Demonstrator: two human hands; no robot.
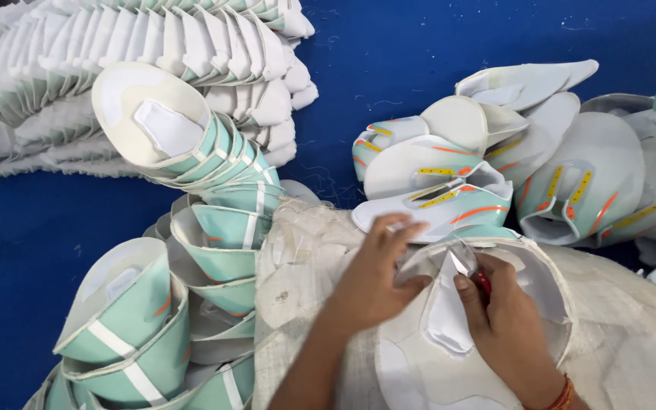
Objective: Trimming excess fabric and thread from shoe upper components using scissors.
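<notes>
A white and mint-green shoe upper (427,349) lies inside-up on a beige sack cloth (305,250) in front of me. My left hand (373,273) presses its left edge with fingers closed on the rim. My right hand (506,319) grips small red-handled snips (468,269), whose metal blades point at the upper's top opening. A bangle shows on my right wrist.
Nested stacks of mint-green uppers (214,228) curve along the left. A large pile of white pieces (138,45) fills the top left. Loose finished uppers with orange and yellow accents (556,167) lie at the right on a blue surface (389,45).
</notes>
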